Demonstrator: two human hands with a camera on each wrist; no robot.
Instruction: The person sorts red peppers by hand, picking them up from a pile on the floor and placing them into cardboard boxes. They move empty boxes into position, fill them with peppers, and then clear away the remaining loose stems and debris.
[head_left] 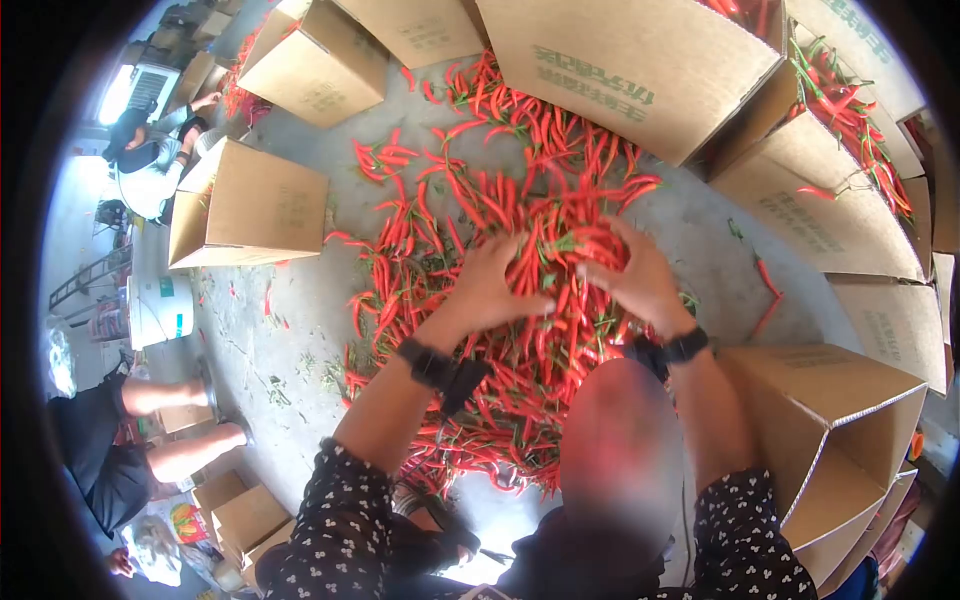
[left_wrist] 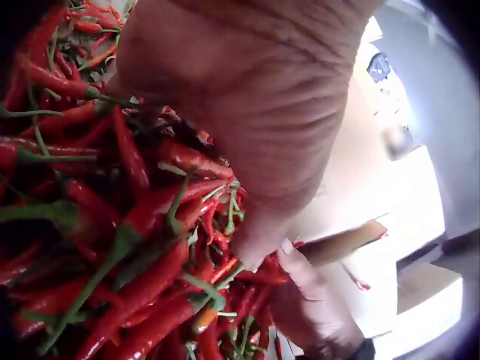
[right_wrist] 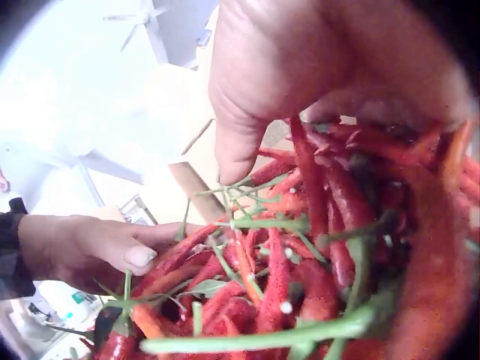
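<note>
Red chili peppers with green stems (head_left: 480,385) lie in a wide heap on the floor in front of the person. Over the heap, the left hand (head_left: 495,285) and the right hand (head_left: 640,285) cup a bunch of peppers (head_left: 565,245) from both sides, fingers curled round it and thumbs towards each other. In the left wrist view the left hand (left_wrist: 255,97) lies against the peppers (left_wrist: 150,277), its fingertips partly hidden. The right wrist view shows the right hand (right_wrist: 300,67) on the bunch (right_wrist: 277,277), with the left hand (right_wrist: 90,244) across from it.
Large cardboard boxes (head_left: 630,70) stand along the far side, some filled with peppers (head_left: 850,120). An open box (head_left: 830,420) is close on the right, another (head_left: 265,200) at the left. Two other people and a white bucket (head_left: 162,310) are at the left edge.
</note>
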